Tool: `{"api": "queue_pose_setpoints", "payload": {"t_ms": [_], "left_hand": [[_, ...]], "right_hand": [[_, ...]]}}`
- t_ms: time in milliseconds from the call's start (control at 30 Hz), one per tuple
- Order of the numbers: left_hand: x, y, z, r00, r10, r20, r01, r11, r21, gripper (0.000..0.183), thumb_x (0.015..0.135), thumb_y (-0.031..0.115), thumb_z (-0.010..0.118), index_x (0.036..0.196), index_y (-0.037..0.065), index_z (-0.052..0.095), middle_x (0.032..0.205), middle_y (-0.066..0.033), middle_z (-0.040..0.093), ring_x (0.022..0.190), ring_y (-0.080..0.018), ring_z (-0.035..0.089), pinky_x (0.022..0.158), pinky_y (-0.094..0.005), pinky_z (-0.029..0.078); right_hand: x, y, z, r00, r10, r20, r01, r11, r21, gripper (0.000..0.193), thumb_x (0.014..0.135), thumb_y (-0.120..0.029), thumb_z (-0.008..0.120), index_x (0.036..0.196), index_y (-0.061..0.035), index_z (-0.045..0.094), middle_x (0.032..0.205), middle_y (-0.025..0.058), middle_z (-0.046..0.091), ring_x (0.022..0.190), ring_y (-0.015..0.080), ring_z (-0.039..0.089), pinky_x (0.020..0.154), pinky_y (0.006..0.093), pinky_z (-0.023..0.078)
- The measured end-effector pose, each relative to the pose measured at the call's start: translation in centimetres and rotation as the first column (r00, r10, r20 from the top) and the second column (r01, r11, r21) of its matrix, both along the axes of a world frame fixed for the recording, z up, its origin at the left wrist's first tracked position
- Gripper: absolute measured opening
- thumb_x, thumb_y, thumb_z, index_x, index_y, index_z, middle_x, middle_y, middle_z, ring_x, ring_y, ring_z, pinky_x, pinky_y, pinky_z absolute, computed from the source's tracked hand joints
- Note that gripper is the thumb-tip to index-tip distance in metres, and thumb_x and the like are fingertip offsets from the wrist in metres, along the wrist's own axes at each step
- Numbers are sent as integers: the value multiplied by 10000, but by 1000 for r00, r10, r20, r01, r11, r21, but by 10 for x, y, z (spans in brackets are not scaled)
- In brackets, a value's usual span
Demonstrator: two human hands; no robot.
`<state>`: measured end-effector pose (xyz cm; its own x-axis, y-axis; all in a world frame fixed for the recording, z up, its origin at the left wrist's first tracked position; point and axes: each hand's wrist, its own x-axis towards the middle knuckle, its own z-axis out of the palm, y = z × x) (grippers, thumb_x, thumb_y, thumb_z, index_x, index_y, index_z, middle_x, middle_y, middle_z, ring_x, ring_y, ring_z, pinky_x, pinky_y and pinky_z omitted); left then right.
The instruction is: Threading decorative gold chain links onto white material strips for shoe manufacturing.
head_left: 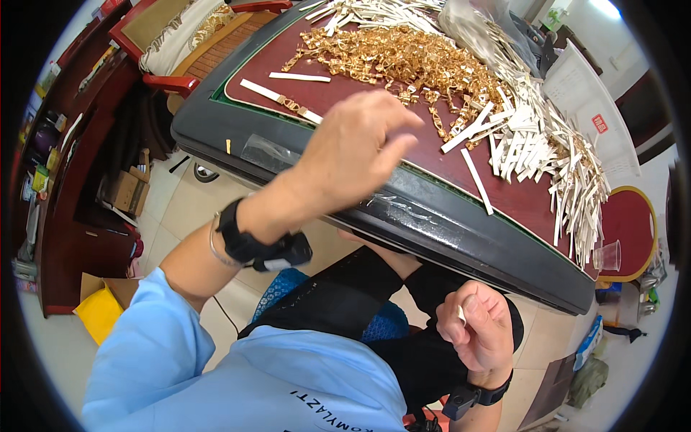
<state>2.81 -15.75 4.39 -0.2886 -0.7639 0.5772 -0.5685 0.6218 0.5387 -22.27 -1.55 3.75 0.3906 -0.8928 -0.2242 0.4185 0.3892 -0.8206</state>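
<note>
My left hand [360, 147] hovers at the table's near edge, back of the hand up, thumb apart from the curled fingers, nothing visible in it. Beside its fingers lies a white strip with a gold buckle [289, 105], its right end partly behind the hand. My right hand [479, 324] is raised over my lap, closed, with the tip of a small white strip [461, 314] showing between thumb and fingers; the remainder is hidden. Gold buckles [403, 57] form a heap further back. Many loose white strips [525, 147] are piled to the right.
The dark red tabletop [345, 83] has a thick black padded rim [461, 234]. Single strips lie near a clear plastic bag [475, 25]. A white plastic basket [590, 108] and clear cup [608, 255] are at right. A wooden chair [169, 79] stands at far left.
</note>
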Motion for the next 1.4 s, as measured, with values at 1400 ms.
{"api": "queue_pose_setpoints", "payload": {"t_ms": [1400], "left_hand": [[-40,111,-72,881,-421,-217,403,907,-125,275,657,-105,699,905,12,671,852,-105,585,627,-192,590,498,-273,465]], "right_hand": [[28,18,-52,979,-128,161,94,974,206,152,983,-119,569,1071,1,535,908,93,652,758,123,644,607,224,511]]}}
